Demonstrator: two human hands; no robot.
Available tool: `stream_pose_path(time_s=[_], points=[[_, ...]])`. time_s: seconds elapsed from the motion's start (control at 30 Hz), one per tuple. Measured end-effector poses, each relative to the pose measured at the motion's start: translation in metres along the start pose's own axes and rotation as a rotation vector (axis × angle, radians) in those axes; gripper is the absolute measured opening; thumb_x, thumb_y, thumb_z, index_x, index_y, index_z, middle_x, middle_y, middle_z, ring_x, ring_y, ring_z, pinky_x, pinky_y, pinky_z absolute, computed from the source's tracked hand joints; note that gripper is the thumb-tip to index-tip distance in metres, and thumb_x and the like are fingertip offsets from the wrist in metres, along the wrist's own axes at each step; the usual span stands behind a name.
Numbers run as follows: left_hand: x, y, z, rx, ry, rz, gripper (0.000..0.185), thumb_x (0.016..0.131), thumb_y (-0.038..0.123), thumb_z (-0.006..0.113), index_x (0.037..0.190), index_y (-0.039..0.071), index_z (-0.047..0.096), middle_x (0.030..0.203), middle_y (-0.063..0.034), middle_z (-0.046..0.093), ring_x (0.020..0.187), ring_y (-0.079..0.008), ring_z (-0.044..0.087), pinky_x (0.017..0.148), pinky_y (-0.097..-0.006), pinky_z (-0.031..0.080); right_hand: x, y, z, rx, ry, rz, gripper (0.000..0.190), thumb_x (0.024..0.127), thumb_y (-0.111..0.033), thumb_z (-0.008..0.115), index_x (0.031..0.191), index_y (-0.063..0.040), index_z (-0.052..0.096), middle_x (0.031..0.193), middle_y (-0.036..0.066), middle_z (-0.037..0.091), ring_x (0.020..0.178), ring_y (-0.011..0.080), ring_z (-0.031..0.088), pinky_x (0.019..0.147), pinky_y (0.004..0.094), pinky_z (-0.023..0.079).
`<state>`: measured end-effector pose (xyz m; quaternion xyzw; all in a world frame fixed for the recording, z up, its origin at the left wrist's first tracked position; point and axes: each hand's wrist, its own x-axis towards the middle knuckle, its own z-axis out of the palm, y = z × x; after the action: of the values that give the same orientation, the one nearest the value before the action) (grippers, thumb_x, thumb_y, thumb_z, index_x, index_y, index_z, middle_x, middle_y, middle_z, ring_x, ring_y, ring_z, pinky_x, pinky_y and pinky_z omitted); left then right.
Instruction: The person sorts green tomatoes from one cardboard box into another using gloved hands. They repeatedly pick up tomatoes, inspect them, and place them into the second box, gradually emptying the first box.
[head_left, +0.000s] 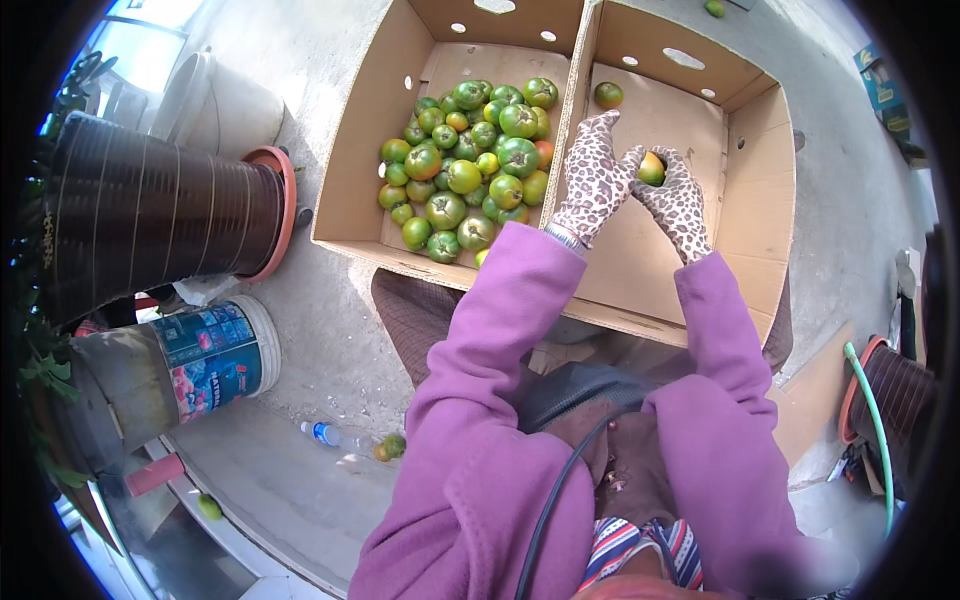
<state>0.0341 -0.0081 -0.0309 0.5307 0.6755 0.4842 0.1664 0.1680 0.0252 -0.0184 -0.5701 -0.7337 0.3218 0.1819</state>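
My right hand (671, 195), in a leopard-print glove, holds a green and orange tomato (651, 169) over the right-hand cardboard box (757, 217). The thumb of my left hand (600, 172), gloved alike, is close to that tomato; whether it touches is unclear. The left fingers reach up near the divider between the two boxes. Just beyond their tips a single greenish tomato (608, 95) lies on the right box's floor. Many tomatoes (464, 176), mostly green and a few reddish, fill much of the left-hand box (360, 150).
On the left are a large dark brown pot (165, 202), a white bucket (225, 105) and a labelled paint bucket (217, 360). A plastic bottle (341, 436) and loose tomatoes (391, 447) lie on the floor below. At right, a green hose (874, 420) passes another brown pot (892, 390).
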Motion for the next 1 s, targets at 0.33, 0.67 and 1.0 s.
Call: stream_pose_path(time_s=[0.33, 0.67, 1.0], points=[[-0.010, 0.040, -0.066, -0.882, -0.225, -0.337, 0.065, 0.079, -0.003, 0.070, 0.136, -0.003, 0.040, 0.122, -0.0172, 0.055, 0.109, -0.0216, 0.059, 0.089, -0.0289, 0.053, -0.027, -0.012, -0.002, 0.475, 0.238, -0.541, 0.065, 0.079, -0.002, 0.074, 0.137, -0.009, 0.045, 0.129, 0.009, 0.056, 0.100, 0.0170, 0.063, 0.083, 0.0282, 0.053], [-0.017, -0.056, -0.166, 0.761, -0.550, -0.443, 0.057, 0.068, 0.021, 0.079, 0.116, -0.003, 0.060, 0.112, -0.0222, 0.063, 0.105, -0.0338, 0.062, 0.092, -0.0403, 0.049, -0.017, 0.021, 0.005, 0.161, -0.017, -0.264, 0.039, 0.085, -0.012, 0.066, 0.123, -0.012, 0.060, 0.097, 0.008, 0.065, 0.083, 0.0179, 0.064, 0.078, 0.0316, 0.052], [-0.016, -0.079, -0.163, 0.735, -0.215, -0.155, 0.042, 0.083, 0.017, 0.067, 0.120, -0.001, 0.058, 0.102, -0.0208, 0.067, 0.096, -0.0343, 0.065, 0.085, -0.0417, 0.052, -0.016, 0.024, 0.004, 0.152, -0.051, -0.249, 0.035, 0.087, -0.016, 0.064, 0.122, -0.011, 0.061, 0.110, 0.009, 0.066, 0.092, 0.0211, 0.066, 0.084, 0.0328, 0.052]])
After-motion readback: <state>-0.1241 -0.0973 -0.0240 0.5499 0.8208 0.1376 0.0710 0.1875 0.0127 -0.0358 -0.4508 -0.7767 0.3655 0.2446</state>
